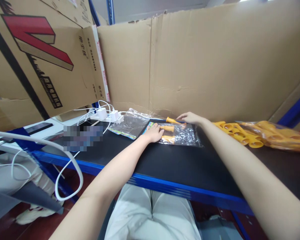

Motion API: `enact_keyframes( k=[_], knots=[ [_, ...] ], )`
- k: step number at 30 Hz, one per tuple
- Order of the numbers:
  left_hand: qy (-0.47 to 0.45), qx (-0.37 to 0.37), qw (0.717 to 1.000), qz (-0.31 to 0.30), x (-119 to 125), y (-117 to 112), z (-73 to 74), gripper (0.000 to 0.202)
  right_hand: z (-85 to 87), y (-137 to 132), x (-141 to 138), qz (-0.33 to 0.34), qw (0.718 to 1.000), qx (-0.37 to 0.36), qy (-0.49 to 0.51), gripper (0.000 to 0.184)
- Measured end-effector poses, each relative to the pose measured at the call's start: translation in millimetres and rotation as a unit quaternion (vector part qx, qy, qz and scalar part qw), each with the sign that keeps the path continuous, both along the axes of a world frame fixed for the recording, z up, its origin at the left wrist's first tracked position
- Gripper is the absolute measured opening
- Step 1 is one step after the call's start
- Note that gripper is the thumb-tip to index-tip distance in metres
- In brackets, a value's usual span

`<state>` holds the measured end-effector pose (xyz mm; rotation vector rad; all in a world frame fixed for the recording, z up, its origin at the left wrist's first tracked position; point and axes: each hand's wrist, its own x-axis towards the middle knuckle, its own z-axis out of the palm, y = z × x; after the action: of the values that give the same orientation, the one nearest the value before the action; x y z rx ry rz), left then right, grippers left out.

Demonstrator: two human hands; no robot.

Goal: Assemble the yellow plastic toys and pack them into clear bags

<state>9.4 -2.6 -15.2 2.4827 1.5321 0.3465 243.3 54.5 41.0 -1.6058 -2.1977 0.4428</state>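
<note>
My left hand lies with its fingers stretched out on the left part of a clear plastic bag, beside its colourful printed edge. Orange plastic pieces with narrow necks show at the bag; I cannot tell whether all are inside it. One more orange piece rests at the bag's far edge. Just right of that piece, my right hand reaches over the far side of the bag, fingers extended and apparently holding nothing. Its fingertips are partly hard to make out.
Loose yellow-orange hollow pieces and a filled bag of them lie right. Another clear bag lies left, near a white power strip with chargers and cables. Cardboard walls stand behind the black blue-edged table.
</note>
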Motion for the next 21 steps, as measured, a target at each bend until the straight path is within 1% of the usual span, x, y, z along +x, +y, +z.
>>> enact_keyframes(
  k=[2,4,7,10,13,15,17,19,21],
  knots=[
    [0.001,0.000,1.000,0.002,0,-1,1.2,0.062,-7.2,5,-9,-0.010,0.999,-0.049,-0.012,0.033],
    [0.002,0.000,1.000,0.004,0,-2,2.3,0.061,-11.7,8,-13,-0.031,0.996,-0.080,-0.037,0.034],
    [0.004,-0.003,1.000,0.007,0,-2,2.9,0.061,-14.6,12,-8,-0.055,0.994,-0.067,-0.066,0.030],
    [0.000,-0.008,1.000,0.011,-1,-1,2.2,0.061,-14.8,11,6,-0.085,0.989,-0.068,-0.096,0.025],
    [-0.004,-0.006,1.000,0.010,-2,1,1.1,0.061,-13.3,4,21,-0.092,0.982,-0.075,-0.144,0.016],
    [-0.003,-0.001,1.000,0.008,-3,2,0.3,0.060,-11.2,-2,29,-0.102,0.977,-0.065,-0.178,0.009],
    [0.000,0.006,1.000,0.010,-3,3,-0.4,0.059,-7.1,-9,35,-0.132,0.969,-0.042,-0.205,0.008],
    [0.001,0.010,1.000,0.019,-3,4,-1.0,0.059,0.0,-15,41,-0.170,0.960,-0.005,-0.220,0.013],
    [0.001,0.008,1.000,0.028,-3,5,-1.3,0.060,11.0,-23,46,-0.207,0.953,0.039,-0.220,0.023]
  ],
)
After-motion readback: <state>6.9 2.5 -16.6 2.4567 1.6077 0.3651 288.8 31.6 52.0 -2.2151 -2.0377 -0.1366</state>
